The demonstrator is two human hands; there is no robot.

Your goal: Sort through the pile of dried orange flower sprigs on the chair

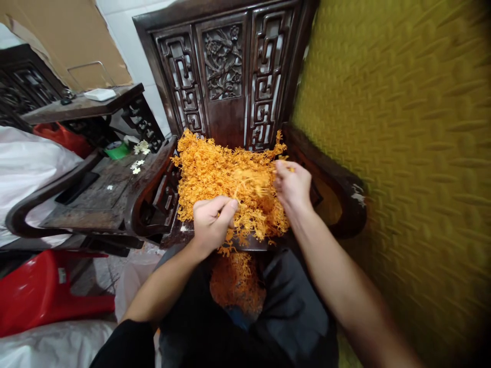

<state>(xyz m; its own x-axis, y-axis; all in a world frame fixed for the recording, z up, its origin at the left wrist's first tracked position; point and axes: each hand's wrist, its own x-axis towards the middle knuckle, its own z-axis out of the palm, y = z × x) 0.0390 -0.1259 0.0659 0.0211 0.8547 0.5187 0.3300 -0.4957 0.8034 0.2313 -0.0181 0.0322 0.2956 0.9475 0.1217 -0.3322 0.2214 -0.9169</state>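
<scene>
A dark carved wooden chair carries a heap of orange strands, which covers its seat from the backrest to the front edge and spills over toward the lap below. Just beside it, a second dark chair has small white flowers scattered on its seat.

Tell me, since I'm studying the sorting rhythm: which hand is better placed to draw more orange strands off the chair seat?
Probably the right hand: it is already up in the orange strands, pinching some. The left hand sits closed at the pile's near edge.

Blurred strands at right hand
</scene>
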